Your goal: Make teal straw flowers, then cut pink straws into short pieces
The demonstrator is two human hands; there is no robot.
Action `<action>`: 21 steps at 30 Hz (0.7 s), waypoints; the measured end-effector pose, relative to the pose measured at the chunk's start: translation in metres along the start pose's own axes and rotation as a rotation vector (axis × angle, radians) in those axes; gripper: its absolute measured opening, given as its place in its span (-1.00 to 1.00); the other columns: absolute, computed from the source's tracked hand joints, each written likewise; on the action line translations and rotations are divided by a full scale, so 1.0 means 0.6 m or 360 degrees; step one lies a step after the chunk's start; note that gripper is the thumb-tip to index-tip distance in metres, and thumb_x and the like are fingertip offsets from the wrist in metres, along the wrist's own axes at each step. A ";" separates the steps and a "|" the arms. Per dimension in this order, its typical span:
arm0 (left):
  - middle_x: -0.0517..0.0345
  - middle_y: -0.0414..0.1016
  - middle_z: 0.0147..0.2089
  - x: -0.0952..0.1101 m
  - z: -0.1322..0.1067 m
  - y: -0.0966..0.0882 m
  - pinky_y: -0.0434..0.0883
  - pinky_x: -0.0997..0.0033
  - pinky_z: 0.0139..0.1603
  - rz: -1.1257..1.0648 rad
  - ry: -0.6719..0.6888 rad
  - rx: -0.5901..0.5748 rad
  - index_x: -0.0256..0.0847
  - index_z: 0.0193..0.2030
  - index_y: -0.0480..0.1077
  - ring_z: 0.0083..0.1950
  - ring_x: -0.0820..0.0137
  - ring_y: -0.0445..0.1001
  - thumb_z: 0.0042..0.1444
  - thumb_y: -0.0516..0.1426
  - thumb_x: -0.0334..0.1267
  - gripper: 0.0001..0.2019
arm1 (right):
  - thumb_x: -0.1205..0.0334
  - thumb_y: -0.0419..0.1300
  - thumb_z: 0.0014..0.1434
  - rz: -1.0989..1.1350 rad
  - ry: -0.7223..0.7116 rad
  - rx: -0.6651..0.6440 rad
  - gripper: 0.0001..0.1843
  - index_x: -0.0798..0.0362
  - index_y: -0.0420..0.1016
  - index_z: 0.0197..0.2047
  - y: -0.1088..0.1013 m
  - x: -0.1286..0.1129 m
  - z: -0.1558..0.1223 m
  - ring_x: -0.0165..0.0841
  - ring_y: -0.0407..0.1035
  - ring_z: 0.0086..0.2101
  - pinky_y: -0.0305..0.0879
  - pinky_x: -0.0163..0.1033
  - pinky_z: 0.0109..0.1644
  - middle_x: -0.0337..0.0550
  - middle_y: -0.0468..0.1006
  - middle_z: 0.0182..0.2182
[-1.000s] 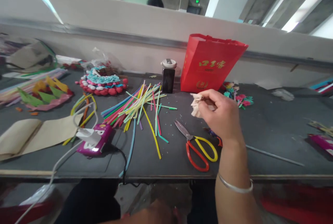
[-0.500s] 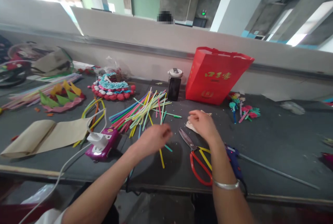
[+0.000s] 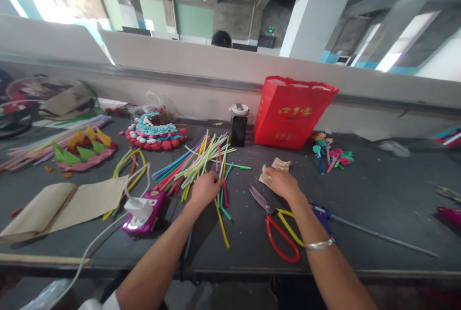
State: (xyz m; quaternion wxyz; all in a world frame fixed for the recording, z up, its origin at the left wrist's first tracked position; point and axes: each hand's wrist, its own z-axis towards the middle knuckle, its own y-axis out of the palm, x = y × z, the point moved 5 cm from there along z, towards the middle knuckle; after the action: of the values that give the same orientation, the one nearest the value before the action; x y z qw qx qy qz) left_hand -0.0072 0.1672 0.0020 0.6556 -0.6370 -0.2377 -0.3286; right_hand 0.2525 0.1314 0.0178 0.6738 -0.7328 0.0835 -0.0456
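Note:
My left hand (image 3: 206, 190) is at the near end of a loose heap of coloured drinking straws (image 3: 196, 159), its fingers curled in against some of them; the fingertips are partly hidden. My right hand (image 3: 283, 183) lies on a crumpled beige piece of paper or cloth (image 3: 281, 163), with its fingers closed on the left part. Just below that hand, scissors with red handles (image 3: 268, 209) lie with a bent yellow straw (image 3: 288, 226) beside them. A blue glue gun (image 3: 321, 218) is partly behind my right forearm, with a long grey rod (image 3: 382, 235) reaching right.
A purple power strip (image 3: 146, 214) with a white plug and cable stands left of my left arm, near a beige paper roll (image 3: 82, 199). Farther back are a paper crown (image 3: 84, 149), a beaded headpiece (image 3: 154, 132), a phone (image 3: 238, 131) against a cup, a red bag (image 3: 293, 113) and straw flowers (image 3: 333, 152).
My left hand has moved back and left to the straws, and a red straw now lies farther toward me. My right hand has lowered onto the beige piece. The view has tilted up slightly.

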 end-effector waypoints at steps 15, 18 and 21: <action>0.20 0.42 -0.46 0.001 -0.019 -0.017 0.28 0.54 -0.57 -0.1625 -0.0223 -0.0108 -0.24 -0.33 0.32 -0.53 0.49 0.39 -0.13 0.22 -0.20 -0.76 | 0.15 0.18 0.33 -0.0044 -0.0236 0.0140 -0.65 0.08 0.39 0.12 -0.021 -0.098 0.075 -0.21 0.43 -0.05 0.43 0.01 -0.01 -0.03 0.45 0.06; 0.38 0.21 -0.58 -0.003 -0.017 -0.010 -0.06 0.64 -0.73 -0.1792 -0.0319 -0.0224 -0.21 -0.40 0.25 -0.70 0.66 0.06 -0.12 0.24 -0.22 -0.76 | 0.15 0.19 0.32 -0.0012 -0.0317 0.0078 -0.65 0.09 0.39 0.12 -0.006 -0.155 0.090 -0.21 0.44 -0.05 0.43 0.01 -0.01 -0.03 0.45 0.06; 0.49 0.00 -0.63 0.000 -0.018 -0.005 -0.20 0.65 -0.74 -0.1879 -0.0361 -0.0302 -0.21 -0.36 0.28 -0.73 0.69 -0.13 -0.05 0.25 -0.16 -0.75 | 0.15 0.19 0.32 -0.0009 -0.0328 0.0044 -0.65 0.09 0.39 0.12 -0.006 -0.176 0.097 -0.21 0.44 -0.06 0.43 0.01 -0.02 -0.03 0.45 0.05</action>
State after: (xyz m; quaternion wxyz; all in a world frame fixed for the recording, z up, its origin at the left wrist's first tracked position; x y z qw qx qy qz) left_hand -0.0104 0.1565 0.0032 0.2737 -0.4842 -0.5888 -0.5865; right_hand 0.1598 0.2082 0.0212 0.6887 -0.7244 0.0110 0.0271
